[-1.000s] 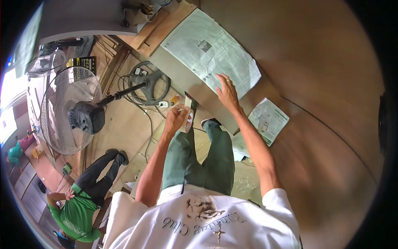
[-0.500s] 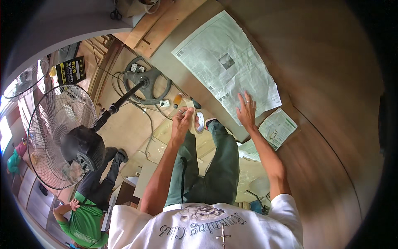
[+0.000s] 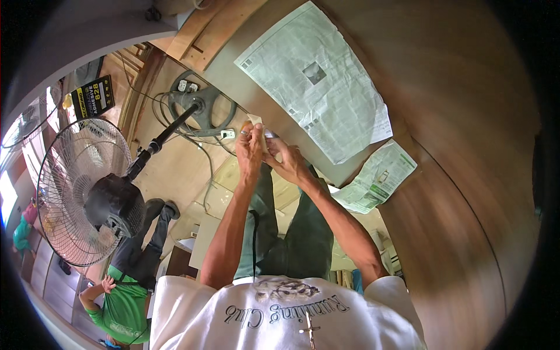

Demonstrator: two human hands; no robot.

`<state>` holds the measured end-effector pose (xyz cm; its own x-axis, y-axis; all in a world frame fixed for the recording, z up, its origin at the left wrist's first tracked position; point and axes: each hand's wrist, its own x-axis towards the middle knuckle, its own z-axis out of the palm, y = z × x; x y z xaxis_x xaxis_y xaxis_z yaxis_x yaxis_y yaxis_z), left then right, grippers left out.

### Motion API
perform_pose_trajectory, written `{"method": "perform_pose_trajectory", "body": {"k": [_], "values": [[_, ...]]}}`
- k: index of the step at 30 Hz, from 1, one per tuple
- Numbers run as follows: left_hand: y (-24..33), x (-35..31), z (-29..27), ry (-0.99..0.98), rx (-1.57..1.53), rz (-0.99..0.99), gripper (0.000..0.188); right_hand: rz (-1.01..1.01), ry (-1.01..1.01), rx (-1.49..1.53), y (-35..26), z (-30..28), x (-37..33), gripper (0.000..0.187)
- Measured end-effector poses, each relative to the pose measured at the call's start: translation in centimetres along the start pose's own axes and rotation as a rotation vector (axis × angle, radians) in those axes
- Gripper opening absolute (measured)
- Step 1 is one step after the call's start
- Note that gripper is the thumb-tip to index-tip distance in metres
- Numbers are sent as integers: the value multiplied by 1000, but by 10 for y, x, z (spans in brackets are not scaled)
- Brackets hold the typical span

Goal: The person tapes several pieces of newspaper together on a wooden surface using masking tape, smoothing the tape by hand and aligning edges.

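Both hands meet in front of my legs around a roll of tan masking tape. My left hand is closed on it, and a tan tape end sticks up above the fingertips. From the right side, my right hand grips the roll with thumb and fingers, and covers much of it. A large sheet of newspaper lies creased on the brown wooden panel to the right. Below that sheet, a smaller newspaper piece hangs partly over the panel's edge.
A black pedestal fan stands at left, its round base ringed by cables and a white power socket. Wooden boards lie at the upper left. Another person in a green shirt is at the lower left.
My right hand has left the newspaper and moved left onto the tape roll. The left hand keeps hold of the tape. My view has shifted slightly.
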<state>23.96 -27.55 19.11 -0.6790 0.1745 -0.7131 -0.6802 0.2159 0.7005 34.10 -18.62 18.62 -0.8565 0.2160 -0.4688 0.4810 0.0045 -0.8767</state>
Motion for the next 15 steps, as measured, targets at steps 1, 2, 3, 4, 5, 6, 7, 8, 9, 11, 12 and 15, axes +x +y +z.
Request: {"method": "perform_pose_trajectory", "body": {"k": [1, 2, 3, 4, 5, 6, 7, 8, 9, 11, 12, 15], "values": [[-13, 3, -14, 16, 4, -4, 27, 17, -18, -107, -14, 4, 1, 42], [-21, 7, -22, 23, 30, -2, 24, 34, -24, -221, -19, 4, 1, 38], [-28, 9, -31, 31, 57, 0, 25, 36, -29, -219, -19, 5, 0, 38], [-28, 10, -33, 76, 187, -111, 25, -28, 37, -269, -16, 4, -1, 36], [-27, 13, -35, 71, 188, -116, 25, -93, 101, -319, -13, 3, -3, 33], [-25, 19, -36, -11, 116, -97, 21, -87, 102, -320, -11, 0, -5, 33], [-19, 21, -36, -86, 47, -76, 22, -75, 83, -305, -13, -6, -7, 33], [-13, 20, -35, -136, 66, -95, 16, -64, 63, -290, -15, -11, -8, 33], [-9, 19, -31, -134, 69, -98, 16, -62, 62, -286, -17, -15, -8, 33], [-5, 22, -24, -109, -76, -211, 19, -87, 25, -330, -23, -22, -6, 33], [-2, 24, -24, -110, -76, -212, 19, -86, 25, -330, -27, -24, -6, 33], [-1, 33, -27, -89, -125, -248, 22, -92, 8, -299, -30, -31, -8, 33]]}}
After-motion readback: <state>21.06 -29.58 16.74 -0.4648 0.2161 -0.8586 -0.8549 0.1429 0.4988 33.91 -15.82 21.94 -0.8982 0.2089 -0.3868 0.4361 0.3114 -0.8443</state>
